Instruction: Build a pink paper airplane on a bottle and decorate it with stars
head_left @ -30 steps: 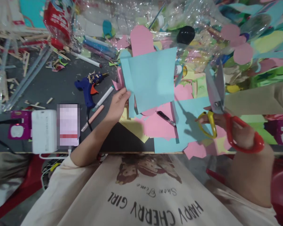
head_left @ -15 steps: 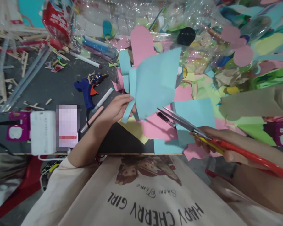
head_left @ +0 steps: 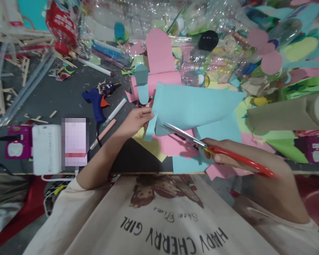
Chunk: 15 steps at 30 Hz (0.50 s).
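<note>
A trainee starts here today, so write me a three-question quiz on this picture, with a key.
1. Open question: which of the person's hands holds the scissors?
2. Multiple choice: what colour is the trigger of the glue gun? A) green B) orange C) white
3. Fill in: the left hand holds a piece of light ____ paper.

Key: 1. The right hand. 2. B. 3. Blue.
</note>
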{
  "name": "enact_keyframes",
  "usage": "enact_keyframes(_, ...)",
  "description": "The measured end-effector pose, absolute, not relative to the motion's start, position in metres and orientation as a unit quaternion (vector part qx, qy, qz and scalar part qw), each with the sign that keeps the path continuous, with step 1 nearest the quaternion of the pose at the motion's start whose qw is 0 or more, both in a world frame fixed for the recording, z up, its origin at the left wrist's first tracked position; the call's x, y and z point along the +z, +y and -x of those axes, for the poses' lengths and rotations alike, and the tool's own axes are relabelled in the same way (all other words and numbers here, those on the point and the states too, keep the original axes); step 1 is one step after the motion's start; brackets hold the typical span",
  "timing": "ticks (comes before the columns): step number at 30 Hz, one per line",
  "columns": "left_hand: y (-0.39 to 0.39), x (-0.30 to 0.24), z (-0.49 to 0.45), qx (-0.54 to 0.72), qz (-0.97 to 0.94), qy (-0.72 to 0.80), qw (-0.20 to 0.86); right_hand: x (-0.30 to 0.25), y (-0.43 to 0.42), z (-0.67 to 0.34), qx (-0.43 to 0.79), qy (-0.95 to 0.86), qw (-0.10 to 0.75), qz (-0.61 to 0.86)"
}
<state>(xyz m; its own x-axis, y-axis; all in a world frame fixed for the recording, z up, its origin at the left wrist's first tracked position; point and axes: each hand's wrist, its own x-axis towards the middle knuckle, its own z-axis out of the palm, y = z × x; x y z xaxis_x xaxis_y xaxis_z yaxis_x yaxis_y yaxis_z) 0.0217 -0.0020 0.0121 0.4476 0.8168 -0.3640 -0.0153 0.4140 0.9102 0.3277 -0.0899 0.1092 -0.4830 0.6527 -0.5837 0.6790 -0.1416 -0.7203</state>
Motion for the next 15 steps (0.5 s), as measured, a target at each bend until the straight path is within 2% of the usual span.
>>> enact_keyframes(9, -0.002, 0.015, -0.023, 0.279, -0.497, 0.434, 0.698, 0.105, -0.054, -0.315, -0.614, 0.629, 0.054, -0.474)
enact_keyframes(15, -0.004, 0.019, -0.022, 0.278, -0.499, 0.409, 0.712, 0.101, -0.044, -0.311, -0.639, 0.637, 0.028, -0.43)
